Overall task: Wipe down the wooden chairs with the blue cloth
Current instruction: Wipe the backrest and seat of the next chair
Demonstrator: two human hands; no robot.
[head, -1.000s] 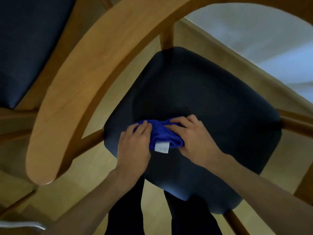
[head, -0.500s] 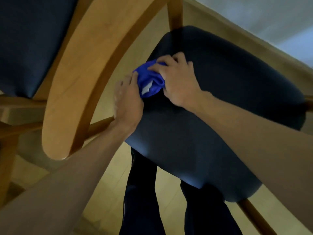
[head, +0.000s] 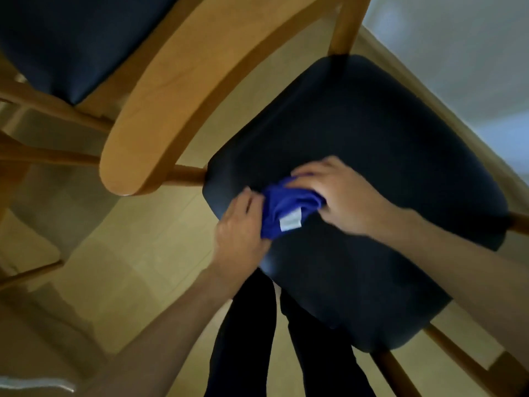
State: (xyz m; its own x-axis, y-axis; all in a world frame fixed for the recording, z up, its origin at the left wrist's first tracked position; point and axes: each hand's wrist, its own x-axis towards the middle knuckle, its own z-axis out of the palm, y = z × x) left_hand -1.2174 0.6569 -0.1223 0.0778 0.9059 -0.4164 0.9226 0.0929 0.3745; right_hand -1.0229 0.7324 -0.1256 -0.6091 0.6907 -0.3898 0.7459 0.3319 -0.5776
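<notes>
A: Where's the cloth rn?

B: Bunched-up bright blue cloth [head: 287, 206] w/ a small white tag [head: 290, 223] sits on the dark navy padded seat [head: 372, 156] of the light wooden chair [head: 177, 90], near the seat's left front corner. Tag faces up, on the side of the cloth nearest the person.

A: Hands?

B: Both on it. Left hand [head: 243, 234] is at the seat's left edge, fingers curled vs the cloth's left side, gripping it. Right hand [head: 340, 197] lies over the cloth's right and far side, fingers bent down onto the fabric, holding it vs the seat. Bit of motion blur on both, so can't make out indiv. fingertips.

A: Rest of the chair?

B: Curved wooden armrest/back rail [head: 160, 118] arcs above the seat's left side, rounded end just left of the seat corner. An upright wooden post [head: 342, 27] meets the seat's far edge. A thin rail [head: 186, 176] joins the seat's left edge under the armrest end.

A: Anything else?

B: 2nd chair's dark seat [head: 71, 38] further left of the armrest. Person's dark trouser legs [head: 243, 333] below the seat's near edge, over a pale wood floor [head: 137, 253].
</notes>
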